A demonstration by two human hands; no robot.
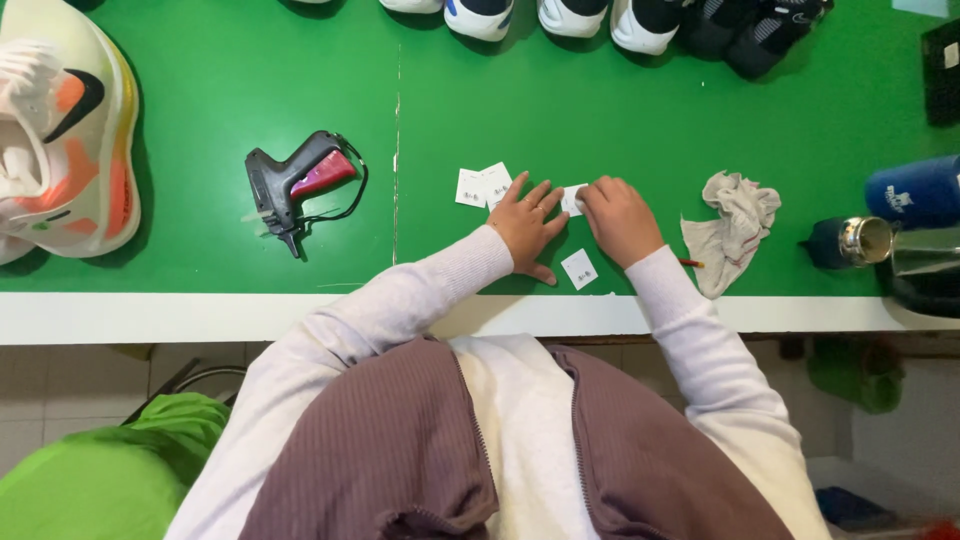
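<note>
Green covers the counter [220, 90], which ends in a white front edge just ahead of the person's body. Both hands rest near that edge, meeting over a small white tag [573, 200] that lies flat between them. The left hand [528, 222] is spread open, palm down, fingers fanned and pointing away from the body, its fingertips touching the tag's left side. The right hand [618, 218] is loosely curled, its fingertips pinching or pressing the tag's right side; I cannot tell which. The tag looks roughly square, too hidden to give a long axis. Another tag [580, 269] lies close to the front edge between the wrists, turned like a diamond, and two more tags [484, 185] overlap just left of the left hand. Open green lies left of these up to a black tagging gun [295, 183], its barrel pointing toward the front edge. A crumpled grey rag [733, 228] sits just right of the right hand, with a blue bottle [915, 192] beyond it. A white and orange shoe [62, 130] fills the far left, and a row of shoes [600, 18] lines the far edge.
</note>
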